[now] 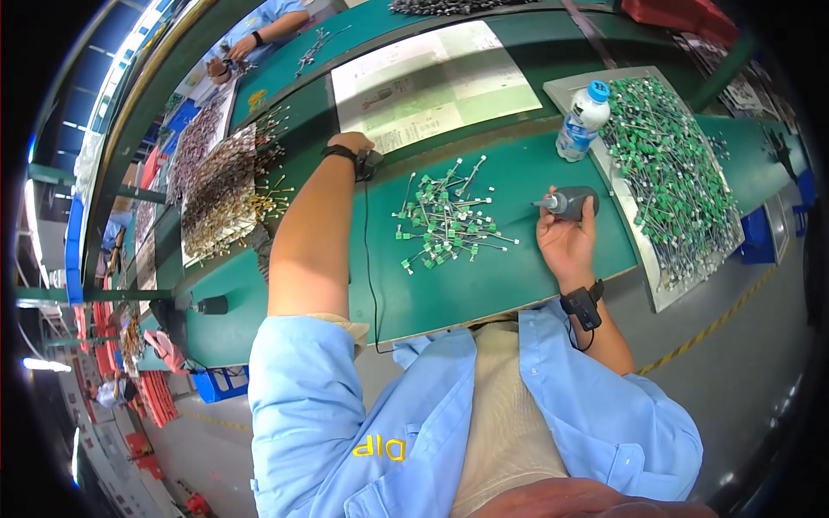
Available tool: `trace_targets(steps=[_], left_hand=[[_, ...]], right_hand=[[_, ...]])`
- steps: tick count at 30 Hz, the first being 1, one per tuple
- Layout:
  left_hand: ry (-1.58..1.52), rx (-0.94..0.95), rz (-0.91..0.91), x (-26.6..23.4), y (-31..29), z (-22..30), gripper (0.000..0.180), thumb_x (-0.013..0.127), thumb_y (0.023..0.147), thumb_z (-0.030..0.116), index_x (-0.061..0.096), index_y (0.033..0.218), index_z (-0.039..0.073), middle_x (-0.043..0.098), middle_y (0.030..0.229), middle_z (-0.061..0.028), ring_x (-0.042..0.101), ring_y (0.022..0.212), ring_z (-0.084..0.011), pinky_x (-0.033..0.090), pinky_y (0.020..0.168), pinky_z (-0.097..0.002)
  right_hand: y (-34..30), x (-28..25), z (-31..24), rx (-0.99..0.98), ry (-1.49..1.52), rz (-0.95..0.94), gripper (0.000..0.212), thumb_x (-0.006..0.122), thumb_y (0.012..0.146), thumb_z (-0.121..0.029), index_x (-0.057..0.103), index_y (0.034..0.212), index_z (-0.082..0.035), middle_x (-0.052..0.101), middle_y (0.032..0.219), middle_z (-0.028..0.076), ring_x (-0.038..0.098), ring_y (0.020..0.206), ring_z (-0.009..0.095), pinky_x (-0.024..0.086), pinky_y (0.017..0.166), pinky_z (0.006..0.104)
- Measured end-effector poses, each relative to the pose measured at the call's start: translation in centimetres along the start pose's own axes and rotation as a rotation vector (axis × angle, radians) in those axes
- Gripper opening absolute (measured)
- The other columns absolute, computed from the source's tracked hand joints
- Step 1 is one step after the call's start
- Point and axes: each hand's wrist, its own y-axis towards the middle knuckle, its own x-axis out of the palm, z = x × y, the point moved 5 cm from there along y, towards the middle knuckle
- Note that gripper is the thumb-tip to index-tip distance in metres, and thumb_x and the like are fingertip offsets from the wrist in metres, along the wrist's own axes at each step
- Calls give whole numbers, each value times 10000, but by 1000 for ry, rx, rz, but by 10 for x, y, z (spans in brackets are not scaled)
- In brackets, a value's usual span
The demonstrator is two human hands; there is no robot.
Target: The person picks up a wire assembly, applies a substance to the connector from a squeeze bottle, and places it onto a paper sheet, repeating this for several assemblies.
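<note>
My right hand (pixel 566 243) grips a dark grey squeeze bottle (pixel 573 203), its narrow pale nozzle pointing left. My left hand (pixel 351 142) is stretched far forward, beside the lower left corner of a printed sheet (pixel 436 78). Its fingers are mostly hidden, and I cannot make out anything in them. Between my hands, a loose pile of short wire leads with green and white connectors (pixel 445 220) lies on the green table mat (pixel 380 298). Both wrists carry a strap with a small black device.
To the right stands a water bottle with a blue cap (pixel 583 125), beside a tray (pixel 652 281) heaped with green-connector leads. Dark and yellow wire bundles (pixel 229 198) lie at left. A thin black cable (pixel 370 259) crosses the mat. Another person's hands (pixel 231 62) work at the far left.
</note>
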Motion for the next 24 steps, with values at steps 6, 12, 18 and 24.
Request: trace_targets(steps=[6, 12, 18, 24], left_hand=[[-151, -542, 329, -20, -52, 38, 845, 773, 689, 388, 438, 1387, 50, 542, 1300, -217, 567, 1167, -318, 465, 967, -376], [194, 359, 170, -29, -64, 98, 1010, 756, 663, 297, 225, 1496, 85, 486, 1343, -245, 532, 1202, -341, 462, 972, -413], [518, 610, 147, -35, -95, 136, 1007, 716, 672, 156, 175, 1522, 146, 438, 1405, -255, 564, 1140, -388, 483, 935, -436], [500, 673, 260, -27, -95, 136, 916, 634, 713, 59, 207, 1511, 199, 417, 1429, -252, 595, 1072, -399, 500, 893, -442]], right_hand=[[2, 1, 0, -4, 28, -4, 533, 611, 923, -414, 481, 1256, -17, 569, 1248, 103, 571, 1078, 226, 514, 769, 299], [2, -2, 0, -15, -21, -4, 531, 600, 929, -416, 479, 1257, -17, 557, 1266, 104, 567, 1088, 225, 513, 776, 300], [1, -1, 2, -15, -38, -3, 539, 592, 932, -426, 470, 1264, -19, 557, 1261, 99, 559, 1103, 226, 509, 778, 300], [2, -3, 2, -19, -68, 9, 550, 586, 932, -438, 465, 1270, -22, 558, 1258, 96, 554, 1113, 225, 507, 777, 302]])
